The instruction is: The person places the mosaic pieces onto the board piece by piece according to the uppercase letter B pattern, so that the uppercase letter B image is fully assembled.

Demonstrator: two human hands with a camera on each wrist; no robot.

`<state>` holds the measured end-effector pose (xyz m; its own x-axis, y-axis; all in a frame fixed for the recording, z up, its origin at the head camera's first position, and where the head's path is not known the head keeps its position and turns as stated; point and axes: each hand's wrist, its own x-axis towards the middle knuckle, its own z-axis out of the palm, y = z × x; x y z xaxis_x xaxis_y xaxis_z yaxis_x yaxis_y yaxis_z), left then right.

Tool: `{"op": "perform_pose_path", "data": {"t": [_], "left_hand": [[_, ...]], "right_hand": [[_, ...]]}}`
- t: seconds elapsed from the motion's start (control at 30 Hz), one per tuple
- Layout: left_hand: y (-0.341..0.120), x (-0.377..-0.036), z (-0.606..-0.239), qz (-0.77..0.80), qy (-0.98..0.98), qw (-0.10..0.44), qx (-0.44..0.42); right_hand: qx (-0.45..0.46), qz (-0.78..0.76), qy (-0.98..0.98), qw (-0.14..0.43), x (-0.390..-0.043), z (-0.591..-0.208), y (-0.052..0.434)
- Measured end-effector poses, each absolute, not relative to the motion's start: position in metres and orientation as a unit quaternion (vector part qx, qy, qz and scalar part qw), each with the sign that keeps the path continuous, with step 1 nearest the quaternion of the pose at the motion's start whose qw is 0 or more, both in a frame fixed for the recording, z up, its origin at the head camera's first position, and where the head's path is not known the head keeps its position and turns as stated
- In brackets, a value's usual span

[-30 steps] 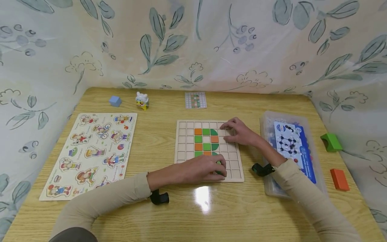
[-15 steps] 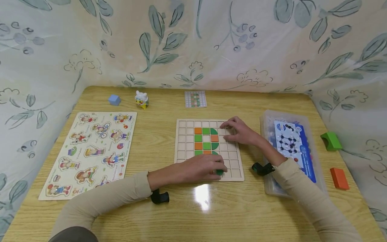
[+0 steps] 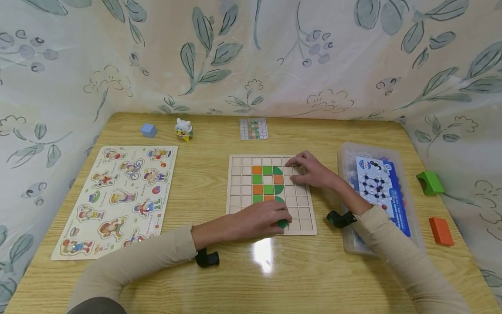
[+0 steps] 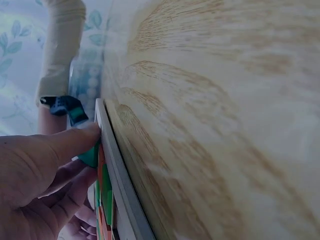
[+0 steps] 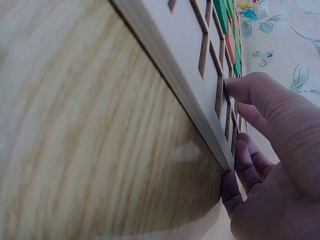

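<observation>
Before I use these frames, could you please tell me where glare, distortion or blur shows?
Head view: a bright glare patch on the table just below the left hand, and the table edges bow from wide-angle distortion. Left wrist view: dim, bluish, the hand soft. Right wrist view: the near board edge and table grain are blurred.

A pale wooden grid board is lying flat at the middle of the worktop, its square cells partly filled with orange and green tiles forming a column pattern. A dark green rounded tile is sitting at the board's 6 o'clock edge, mostly hidden under fingers, just below the other green pieces.
</observation>
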<state>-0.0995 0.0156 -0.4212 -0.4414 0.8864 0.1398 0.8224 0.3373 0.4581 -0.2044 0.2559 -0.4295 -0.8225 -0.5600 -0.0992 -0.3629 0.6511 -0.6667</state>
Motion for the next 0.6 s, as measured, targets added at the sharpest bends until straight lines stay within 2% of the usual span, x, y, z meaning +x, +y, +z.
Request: {"op": "perform_pose_path", "data": {"t": [0.6], "left_hand": [[0.0121, -0.0983, -0.4214, 0.253, 0.810, 0.057, 0.526]], "right_hand": [[-0.255, -0.330, 0.897, 0.148, -0.2041, -0.4290, 0.2555]]}}
